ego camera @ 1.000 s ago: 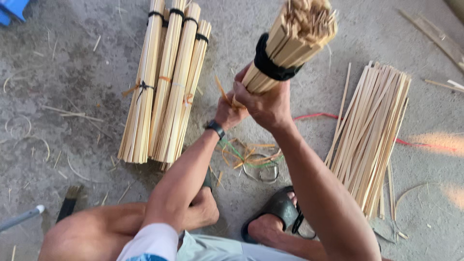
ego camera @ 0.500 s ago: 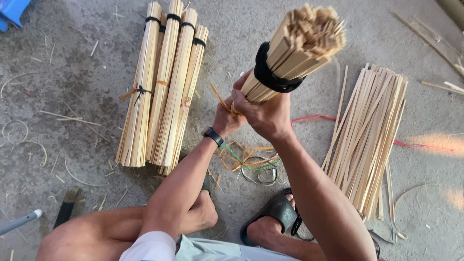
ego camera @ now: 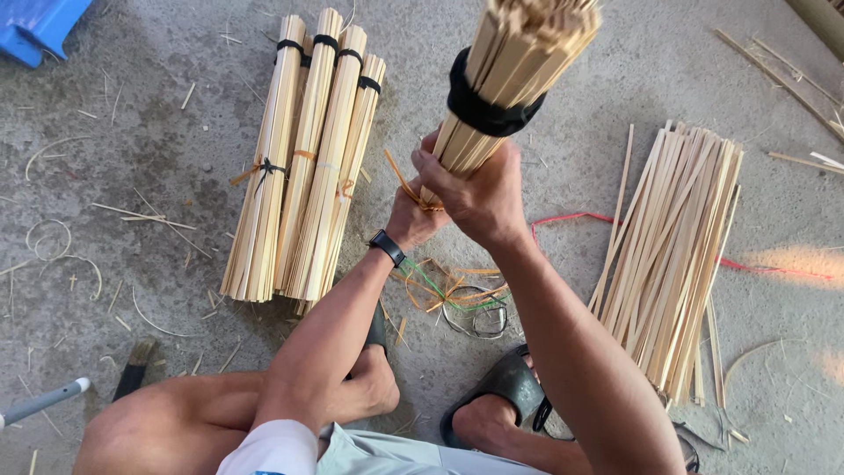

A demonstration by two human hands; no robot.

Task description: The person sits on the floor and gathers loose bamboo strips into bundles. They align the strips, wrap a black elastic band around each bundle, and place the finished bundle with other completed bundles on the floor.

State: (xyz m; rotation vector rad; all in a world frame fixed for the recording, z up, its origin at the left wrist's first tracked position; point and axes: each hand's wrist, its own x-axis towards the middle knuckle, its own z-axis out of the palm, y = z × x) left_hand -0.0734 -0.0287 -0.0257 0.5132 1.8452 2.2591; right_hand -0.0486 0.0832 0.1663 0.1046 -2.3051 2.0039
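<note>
Head view, read left to right. A blue bin corner sits at far left; next, tied bundles of bamboo slats lie flat on the concrete floor, their long axes running away from the person. At centre the left hand, with a dark wristwatch, is pinched shut on an orange tie strip at the base of the held bundle. The right hand is wrapped firmly round that bundle just below its black band. The bundle stands nearly upright, its long axis rising from both grips toward the camera and leaning slightly right; the left hand is nearer the tie point. Below lie scrap ties and a black sandal; at right, a loose fan of slats is spread across a red cord. Against the earlier frames, the bundle has risen closer to the camera and both hands have kept their hold.
</note>
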